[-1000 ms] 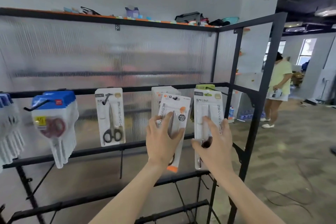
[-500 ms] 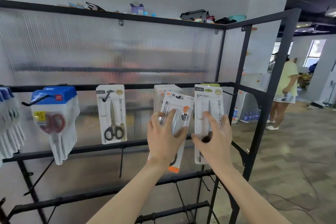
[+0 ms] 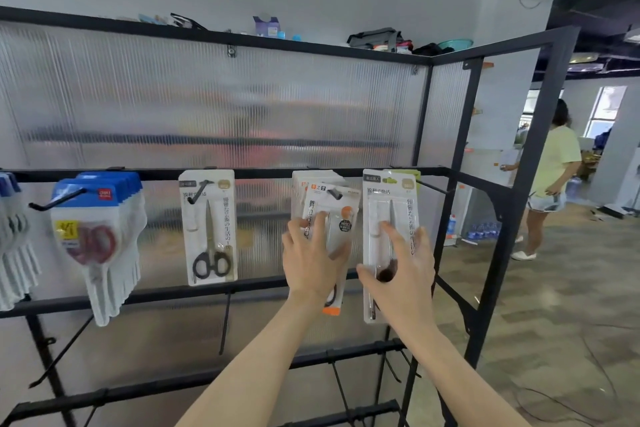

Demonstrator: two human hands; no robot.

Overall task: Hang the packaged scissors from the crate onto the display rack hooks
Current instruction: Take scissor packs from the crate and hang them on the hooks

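On the black display rack [image 3: 263,173], my left hand [image 3: 313,262] lies spread on an orange-trimmed scissors pack [image 3: 337,215], thumb at its right edge. The pack hangs tilted from a hook [image 3: 334,192], with more packs behind it. My right hand [image 3: 403,276] grips a tall white scissors pack [image 3: 388,198], thumb on the left edge and fingers round the right. Its top reaches the rail, in front of a green-topped pack [image 3: 403,173]. Whether this pack is on a hook is hidden. No crate is in view.
Further left hang a black-handled scissors pack [image 3: 209,229], a stack of blue-topped packs [image 3: 98,218] and white packs [image 3: 12,243]. Bare hooks [image 3: 225,322] stick out from the lower rails. The rack's corner post [image 3: 504,218] stands right; a person in a yellow shirt [image 3: 556,170] stands beyond.
The view has shifted a little. Both hands stay on their packs, and the white pack in my right hand has risen slightly to the rail.
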